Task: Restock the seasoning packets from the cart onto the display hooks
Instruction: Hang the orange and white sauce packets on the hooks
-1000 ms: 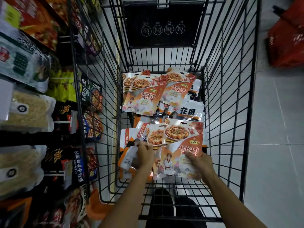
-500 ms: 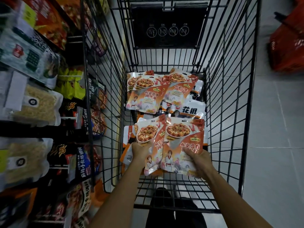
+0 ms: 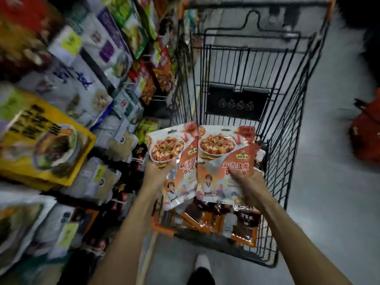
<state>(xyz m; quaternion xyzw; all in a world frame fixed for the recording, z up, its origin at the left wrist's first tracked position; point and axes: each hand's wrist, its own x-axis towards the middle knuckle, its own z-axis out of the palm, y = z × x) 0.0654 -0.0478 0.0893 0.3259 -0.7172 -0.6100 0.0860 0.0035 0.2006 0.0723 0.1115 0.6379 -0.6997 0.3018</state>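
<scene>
1. Fingers of the left hand curled on the left mapo tofu seasoning packet, gripping its left edge just below the printed dish.
2. Right hand likewise clamped on the right mapo tofu seasoning packet, thumb across the red lettering at mid-height.
3. Both packets held face-up and side by side over the near end of the wire cart, hang-hole ends pointing away; inner edges overlapping, the right one on top.
4. Further orange packets lying loose on the cart floor beneath the held pair.
5. Black panel with four round symbols on the cart's far wall.
6. Hanging display packets crowding the left side, blurred; large yellow packet nearest.
7. Red basket on the grey floor, well apart to the right.
8. Shoe tip at the lower edge, behind the cart.
</scene>
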